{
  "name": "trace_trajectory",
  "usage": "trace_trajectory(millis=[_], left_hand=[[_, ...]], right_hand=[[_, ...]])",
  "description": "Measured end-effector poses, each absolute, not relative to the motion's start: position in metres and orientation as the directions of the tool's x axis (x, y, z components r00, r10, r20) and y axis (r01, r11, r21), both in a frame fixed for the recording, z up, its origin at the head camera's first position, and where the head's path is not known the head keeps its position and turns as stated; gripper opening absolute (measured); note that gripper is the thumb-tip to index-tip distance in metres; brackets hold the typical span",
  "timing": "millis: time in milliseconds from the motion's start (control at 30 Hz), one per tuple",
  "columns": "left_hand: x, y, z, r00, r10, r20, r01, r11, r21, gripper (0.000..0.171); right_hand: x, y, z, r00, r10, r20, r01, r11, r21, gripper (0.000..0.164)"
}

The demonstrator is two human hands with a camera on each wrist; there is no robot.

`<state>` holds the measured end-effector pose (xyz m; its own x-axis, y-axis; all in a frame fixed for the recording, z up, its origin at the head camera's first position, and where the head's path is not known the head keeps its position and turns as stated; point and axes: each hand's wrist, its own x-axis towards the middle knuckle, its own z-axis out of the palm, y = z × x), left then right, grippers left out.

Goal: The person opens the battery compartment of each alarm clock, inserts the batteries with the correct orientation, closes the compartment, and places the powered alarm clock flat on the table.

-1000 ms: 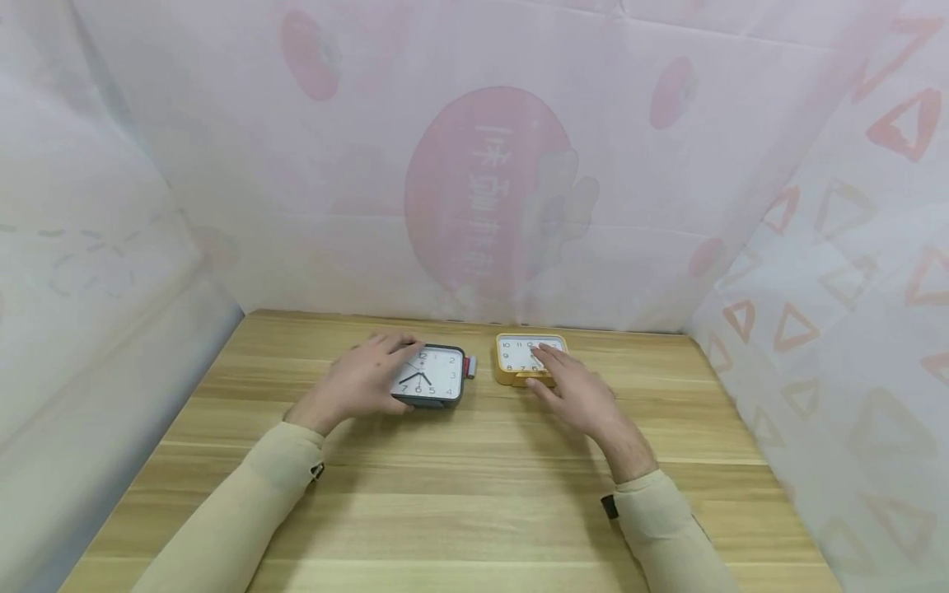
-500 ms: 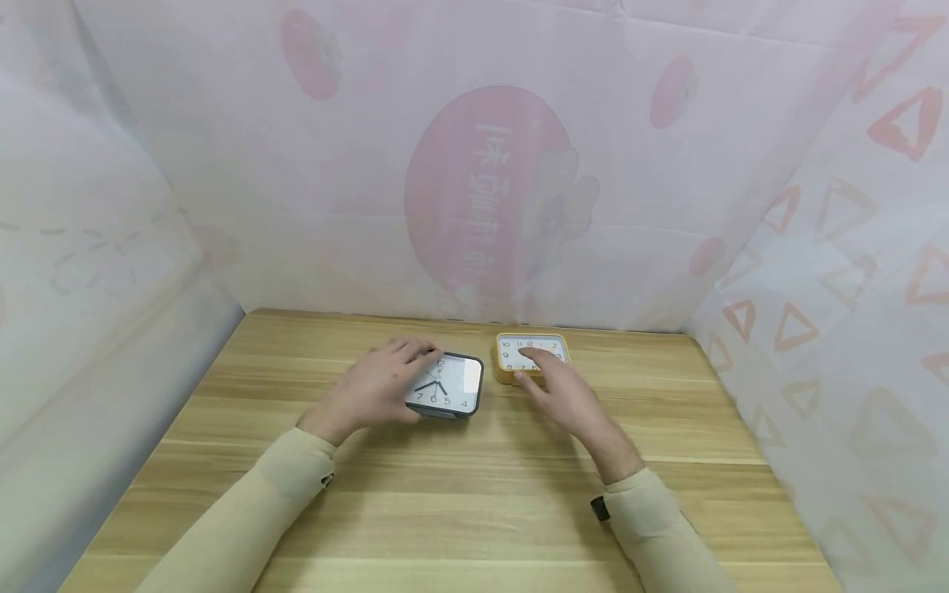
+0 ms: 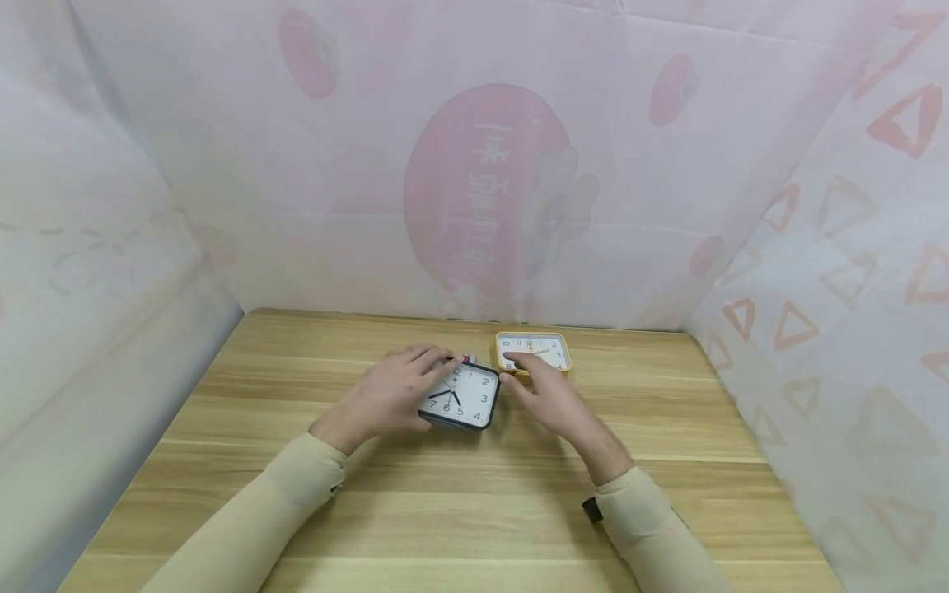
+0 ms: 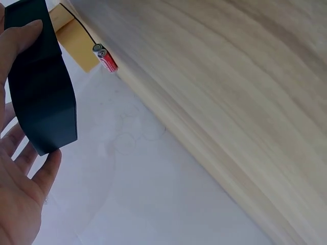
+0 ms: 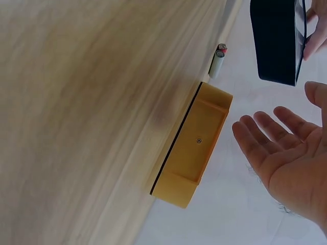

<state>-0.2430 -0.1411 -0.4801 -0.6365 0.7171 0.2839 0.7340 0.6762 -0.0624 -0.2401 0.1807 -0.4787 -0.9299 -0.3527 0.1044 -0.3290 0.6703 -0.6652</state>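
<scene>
Handling: dark clock (image 3: pixel 467 397) likely light, stiff, smooth, its face fragile; best held by the side edges | Place: raised above the counter (image 3: pixel 460 511), between your hands, nearer you than the yellow clock (image 3: pixel 547 344) | Hands: your left hand (image 3: pixel 389 391) grips its left side; your right hand (image 3: pixel 556 403), fingers relaxed, holds nothing

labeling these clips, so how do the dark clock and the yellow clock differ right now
The dark clock has a blackish case, the yellow clock a yellow one. The dark clock is held up off the table in the left hand; the yellow clock rests on the table, not gripped. Both have white, numbered faces.
</scene>
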Motion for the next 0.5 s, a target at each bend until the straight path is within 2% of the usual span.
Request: trace_trajectory(millis=[267,500], left_hand=[[-0.239,-0.134,-0.477,-0.591,0.751,0.292,0.754,0.644,-0.131,0.124],[-0.235,-0.128,-0.475,-0.576,0.766,0.285,0.771,0.625,-0.120,0.122]], right_hand=[[-0.240,0.174,-0.481,-0.923,-0.382,0.055,-0.289,0.591,-0.753,0.057],[-0.238,0.168,-0.481,-0.917,-0.398,0.016,-0.268,0.586,-0.764,0.057]])
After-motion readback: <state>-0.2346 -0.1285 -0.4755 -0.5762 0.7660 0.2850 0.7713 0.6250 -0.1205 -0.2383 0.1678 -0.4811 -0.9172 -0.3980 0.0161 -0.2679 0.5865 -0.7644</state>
